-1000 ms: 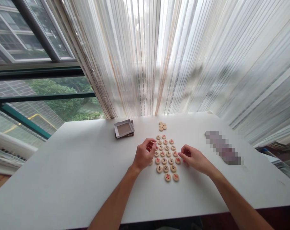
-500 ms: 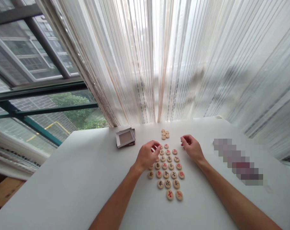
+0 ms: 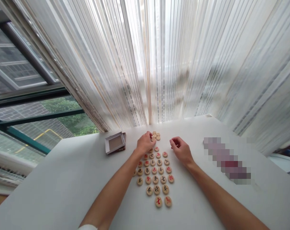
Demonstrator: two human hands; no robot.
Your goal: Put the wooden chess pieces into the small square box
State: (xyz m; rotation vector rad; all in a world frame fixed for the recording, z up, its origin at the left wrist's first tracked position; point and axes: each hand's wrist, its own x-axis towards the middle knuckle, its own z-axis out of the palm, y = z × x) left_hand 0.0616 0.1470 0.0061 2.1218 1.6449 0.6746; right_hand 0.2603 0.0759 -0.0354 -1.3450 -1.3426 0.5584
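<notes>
Round wooden xiangqi pieces with red and black characters lie in rows on a white table. Beyond the rows is a small cluster of face-down wooden pieces. My left hand reaches over the far end of the rows, its fingertips pinched at the cluster's near edge, seemingly on one piece. My right hand hovers to the right of the far rows, fingers loosely curled and holding nothing visible.
A small open cardboard box stands left of the pieces. A pixelated, unreadable object lies at the table's right. Sheer striped curtains hang behind the far table edge, with a window at left.
My left hand has moved forward from the rows to the small cluster. My right hand sits nearer the rows than half a second ago. The whole view has shifted as my head turned.
</notes>
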